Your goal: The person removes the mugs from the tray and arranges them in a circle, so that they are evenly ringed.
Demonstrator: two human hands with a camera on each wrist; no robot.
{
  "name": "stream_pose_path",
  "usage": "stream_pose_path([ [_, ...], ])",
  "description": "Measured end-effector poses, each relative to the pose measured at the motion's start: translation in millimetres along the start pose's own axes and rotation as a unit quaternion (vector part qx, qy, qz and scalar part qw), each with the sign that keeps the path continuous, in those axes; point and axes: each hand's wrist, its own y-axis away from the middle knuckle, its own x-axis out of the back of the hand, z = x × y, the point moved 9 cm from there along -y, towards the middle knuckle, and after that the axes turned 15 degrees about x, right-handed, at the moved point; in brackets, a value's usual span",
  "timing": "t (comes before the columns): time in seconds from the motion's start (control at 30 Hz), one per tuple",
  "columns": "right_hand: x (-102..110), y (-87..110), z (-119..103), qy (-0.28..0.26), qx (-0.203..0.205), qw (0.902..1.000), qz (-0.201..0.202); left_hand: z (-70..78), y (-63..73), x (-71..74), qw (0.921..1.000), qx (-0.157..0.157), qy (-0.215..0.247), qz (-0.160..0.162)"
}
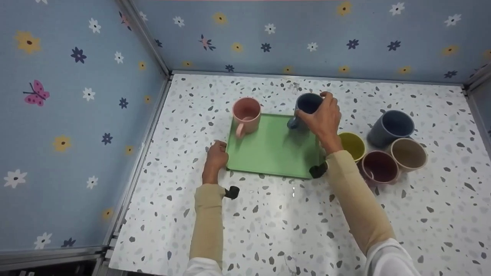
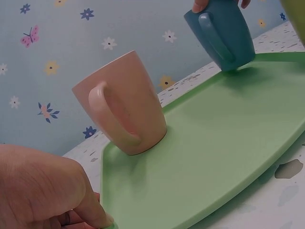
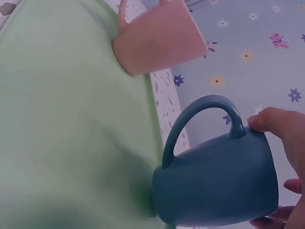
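Right hand grips blue mug by rim, far right corner of green tray; left hand pinches tray's left edge. Maroon mug right of tray: head view only.

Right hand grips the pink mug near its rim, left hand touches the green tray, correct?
Wrong mug colour: the head view shows the right hand gripping a blue mug near its rim; the left hand does touch the green tray.

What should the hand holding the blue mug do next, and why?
Probably settle the blue mug fully onto the green tray. The right hand grips the mug by its rim at the far right corner, the left hand holds the left edge, and the pink mug stands apart. Whether the base touches yet, I can't tell.
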Motion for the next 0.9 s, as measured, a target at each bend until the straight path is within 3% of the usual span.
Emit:
stream_pose_path([
  [0.23,17,3.1,19,0.007,-0.057,0.9984,-0.002,2.1,0.4,1.4,0.9995,-0.025,0.004,0.018],
  [0.53,38,9.3,36,0.027,-0.1,0.9946,0.001,1.0,-2.9,-0.2,0.9997,-0.02,0.005,0.014],
  [0.9,53,18.9,60,0.052,-0.126,0.9906,-0.008,0.9,-3.3,-1.1,0.9998,-0.015,0.003,0.014],
])
